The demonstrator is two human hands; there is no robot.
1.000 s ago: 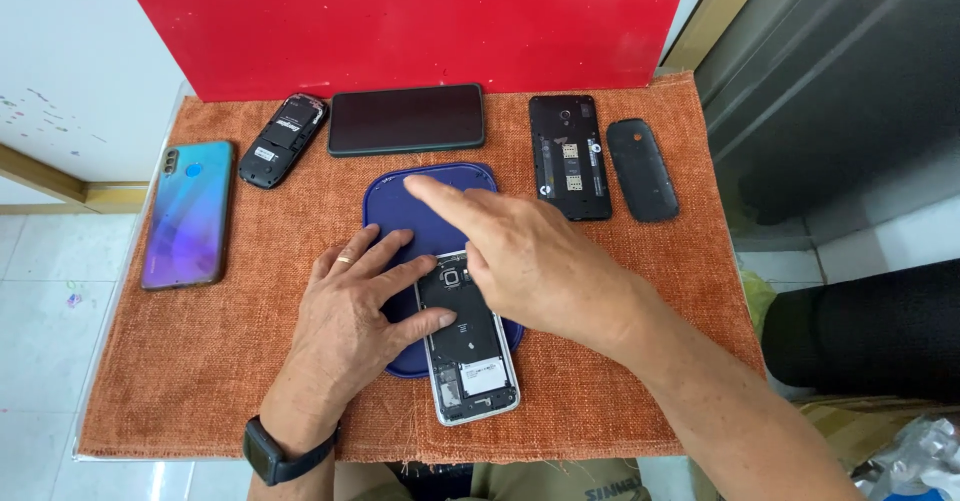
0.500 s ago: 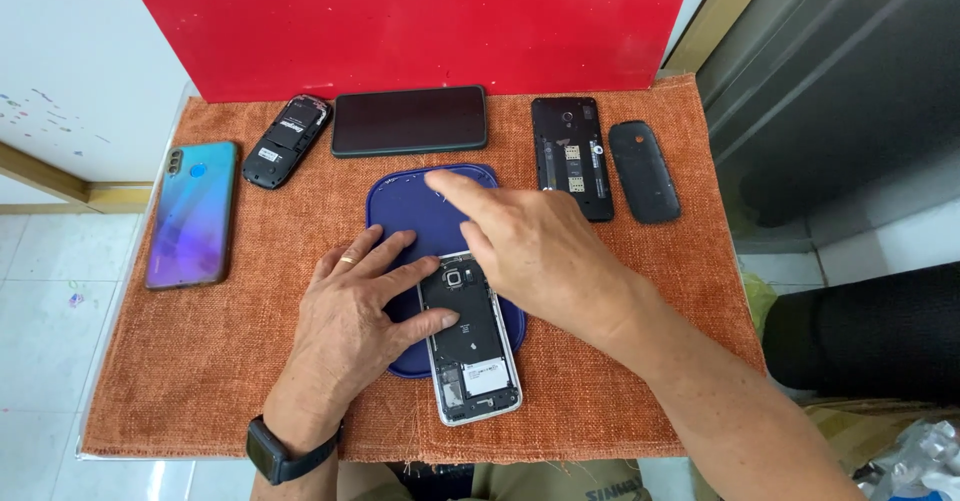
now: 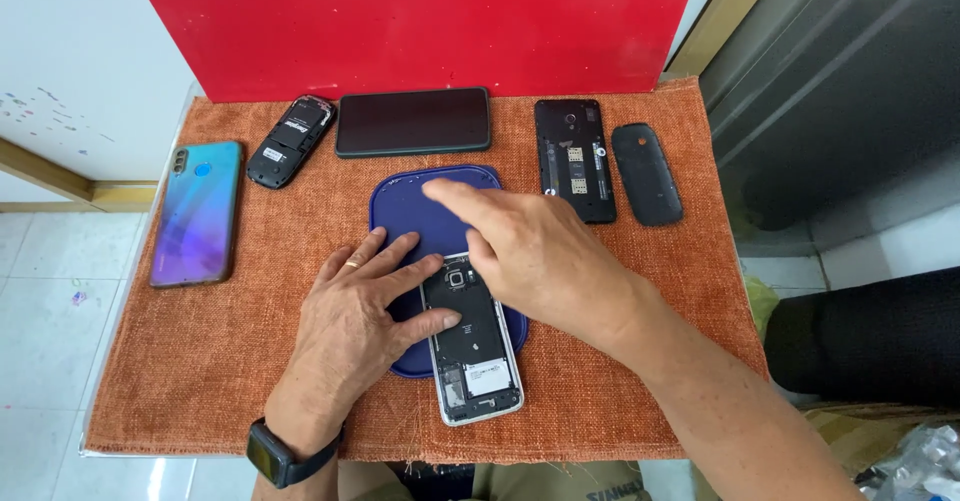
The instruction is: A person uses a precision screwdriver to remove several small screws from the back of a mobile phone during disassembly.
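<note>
An opened smartphone [image 3: 473,361] with its back removed lies on a dark blue back cover [image 3: 430,201] in the middle of an orange woven mat [image 3: 180,381]. My left hand [image 3: 358,311], with a ring and a black wristwatch, rests flat with its fingers spread, steadying the phone's left side. My right hand [image 3: 530,256] hovers over the phone's top, thumb near the camera area and index finger stretched over the blue cover. Neither hand grips anything.
Along the mat's far edge lie a small black opened phone [image 3: 291,142], a dark phone face up [image 3: 413,121], an opened black phone [image 3: 573,159] and its oval black cover [image 3: 647,174]. A blue-purple phone [image 3: 197,211] lies at left. A red panel [image 3: 420,21] stands behind.
My right index finger has shifted slightly rightward over the blue cover. The left hand and the opened phone stay where they were.
</note>
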